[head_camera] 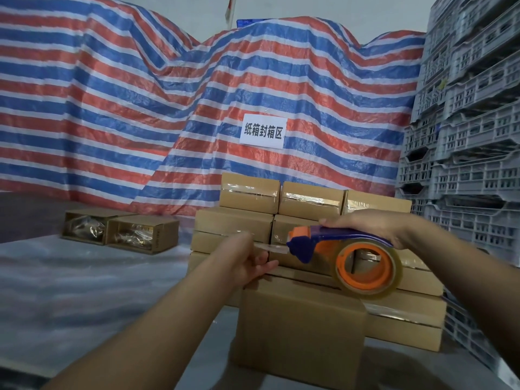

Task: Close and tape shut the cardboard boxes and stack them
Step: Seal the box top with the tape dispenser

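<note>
The right hand (374,226) grips the handle of the tape dispenser (346,254), held above the closed cardboard box (301,330) at 6 o'clock. The left hand (250,266), at 9 o'clock from the dispenser, pinches the free tape end (271,248). Sealed stacked boxes (247,198) stand at 12 o'clock.

Bare forearms and hands (247,266), sleeveless.
</note>
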A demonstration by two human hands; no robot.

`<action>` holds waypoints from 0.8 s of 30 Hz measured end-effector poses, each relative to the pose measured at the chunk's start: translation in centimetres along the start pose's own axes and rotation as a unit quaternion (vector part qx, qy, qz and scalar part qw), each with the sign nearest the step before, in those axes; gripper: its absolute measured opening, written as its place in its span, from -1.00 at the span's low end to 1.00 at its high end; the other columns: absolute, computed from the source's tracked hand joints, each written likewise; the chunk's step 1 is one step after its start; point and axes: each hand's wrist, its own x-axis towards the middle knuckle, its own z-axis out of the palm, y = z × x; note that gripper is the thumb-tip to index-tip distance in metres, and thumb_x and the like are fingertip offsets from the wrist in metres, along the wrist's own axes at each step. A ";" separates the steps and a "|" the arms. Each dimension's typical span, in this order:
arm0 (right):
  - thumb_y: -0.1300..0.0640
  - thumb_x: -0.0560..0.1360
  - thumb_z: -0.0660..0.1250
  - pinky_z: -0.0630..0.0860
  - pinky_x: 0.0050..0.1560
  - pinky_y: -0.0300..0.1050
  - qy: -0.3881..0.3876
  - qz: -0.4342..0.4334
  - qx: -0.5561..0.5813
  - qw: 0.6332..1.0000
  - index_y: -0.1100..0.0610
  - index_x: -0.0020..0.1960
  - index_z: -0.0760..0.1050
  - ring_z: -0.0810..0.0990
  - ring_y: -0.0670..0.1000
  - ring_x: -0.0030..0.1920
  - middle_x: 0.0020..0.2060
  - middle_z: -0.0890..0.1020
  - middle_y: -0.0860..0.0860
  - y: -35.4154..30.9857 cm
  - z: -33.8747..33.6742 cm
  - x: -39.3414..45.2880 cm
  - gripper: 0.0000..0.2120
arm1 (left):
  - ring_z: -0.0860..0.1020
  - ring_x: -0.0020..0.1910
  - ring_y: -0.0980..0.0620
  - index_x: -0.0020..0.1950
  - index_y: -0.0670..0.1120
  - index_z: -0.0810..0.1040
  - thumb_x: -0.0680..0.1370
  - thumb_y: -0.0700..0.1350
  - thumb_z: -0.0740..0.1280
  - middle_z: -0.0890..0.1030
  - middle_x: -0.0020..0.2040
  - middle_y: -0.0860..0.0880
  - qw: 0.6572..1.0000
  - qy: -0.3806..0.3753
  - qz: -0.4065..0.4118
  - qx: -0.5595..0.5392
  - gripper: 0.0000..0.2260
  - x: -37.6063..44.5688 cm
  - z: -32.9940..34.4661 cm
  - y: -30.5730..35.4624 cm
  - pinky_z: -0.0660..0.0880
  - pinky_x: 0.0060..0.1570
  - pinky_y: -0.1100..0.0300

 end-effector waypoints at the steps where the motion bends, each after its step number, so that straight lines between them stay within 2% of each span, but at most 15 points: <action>1: -0.20 0.60 0.26 0.53 -0.36 -0.28 0.001 0.003 -0.018 1.000 0.15 0.15 0.53 0.61 -0.05 -0.40 -0.31 0.67 0.06 -0.2 0.1 -0.1 -0.58 | 0.44 -0.36 0.06 0.29 -0.27 0.39 0.64 -0.27 0.17 0.43 -0.22 -0.12 0.999 0.001 0.005 0.041 -0.77 0.0 -0.4 0.3 0.61 -0.26 0.09; 5: -0.21 0.63 0.18 0.53 -0.31 -0.30 -0.001 0.008 -0.111 0.994 0.17 0.17 0.54 0.59 -0.08 -0.38 -0.32 0.65 0.00 -1.8 1.0 0.3 -0.55 | 0.42 -0.40 0.09 0.19 -0.22 0.49 0.60 -0.18 0.32 0.44 -0.21 -0.09 0.974 0.025 0.061 0.218 -0.80 0.5 -3.2 1.0 0.63 -0.26 0.17; 7: -0.20 0.63 0.18 0.51 -0.33 -0.29 -0.019 0.025 -0.130 0.991 0.21 0.22 0.51 0.57 -0.08 -0.39 -0.33 0.63 0.00 -2.7 1.6 0.7 -0.52 | 0.37 -0.43 0.10 0.13 -0.22 0.54 0.58 -0.16 0.36 0.44 -0.20 -0.10 0.964 0.029 0.068 0.255 -0.83 0.6 -4.2 0.9 0.62 -0.30 0.18; 9: -0.19 0.63 0.19 0.49 -0.37 -0.30 -0.027 0.046 -0.147 0.988 0.22 0.19 0.50 0.55 -0.09 -0.44 -0.37 0.61 -0.02 -3.4 2.2 1.2 -0.53 | 0.36 -0.46 0.09 0.06 -0.20 0.55 0.58 -0.14 0.37 0.45 -0.20 -0.12 0.958 0.032 0.065 0.276 -0.86 0.7 -4.8 0.4 0.64 -0.24 0.13; 11: -0.20 0.63 0.20 0.49 -0.39 -0.30 -0.020 0.058 -0.173 0.983 0.19 0.12 0.52 0.54 -0.10 -0.47 -0.41 0.61 -0.03 -3.8 2.5 1.4 -0.56 | 0.37 -0.48 0.09 -0.01 -0.18 0.56 0.57 -0.13 0.38 0.45 -0.25 -0.12 0.960 0.033 0.056 0.273 -0.88 1.1 -5.3 -0.3 0.66 -0.14 0.06; 13: -0.21 0.62 0.21 0.49 -0.39 -0.30 -0.014 0.065 -0.184 0.981 0.17 0.07 0.53 0.55 -0.10 -0.47 -0.42 0.62 -0.04 -4.0 2.6 1.6 -0.58 | 0.44 -0.49 0.10 -0.03 -0.16 0.55 0.56 -0.12 0.40 0.49 -0.29 -0.09 0.964 0.034 0.049 0.258 -0.88 1.6 -5.8 -0.8 0.65 -0.14 0.08; 17: -0.24 0.61 0.21 0.49 -0.38 -0.30 -0.004 0.068 -0.206 0.976 0.16 0.05 0.54 0.57 -0.11 -0.48 -0.42 0.63 -0.05 -4.0 2.7 1.7 -0.56 | 0.60 -0.21 0.02 0.09 -0.18 0.55 0.54 -0.13 0.41 0.60 -0.07 -0.13 0.970 0.029 0.052 0.234 -0.81 2.1 -6.1 -1.7 0.64 -0.19 0.13; 20: -0.26 0.60 0.20 0.51 -0.37 -0.31 0.003 0.062 -0.223 0.973 0.14 0.03 0.55 0.57 -0.11 -0.47 -0.42 0.64 -0.05 -4.0 2.9 1.9 -0.54 | 0.61 -0.31 0.06 0.15 -0.18 0.53 0.56 -0.11 0.38 0.60 -0.12 -0.09 0.976 0.012 0.035 0.215 -0.78 1.8 -5.9 -2.7 0.62 -0.29 0.19; 24: -0.29 0.59 0.19 0.51 -0.34 -0.31 0.019 0.057 -0.253 0.966 0.10 -0.05 0.57 0.57 -0.11 -0.46 -0.41 0.64 -0.05 -4.0 3.2 2.2 -0.53 | 0.60 -0.10 0.00 0.17 -0.11 0.45 0.60 0.01 0.30 0.58 -0.04 -0.09 0.973 0.028 0.026 0.228 -0.76 1.4 -5.3 -4.1 0.62 -0.13 0.15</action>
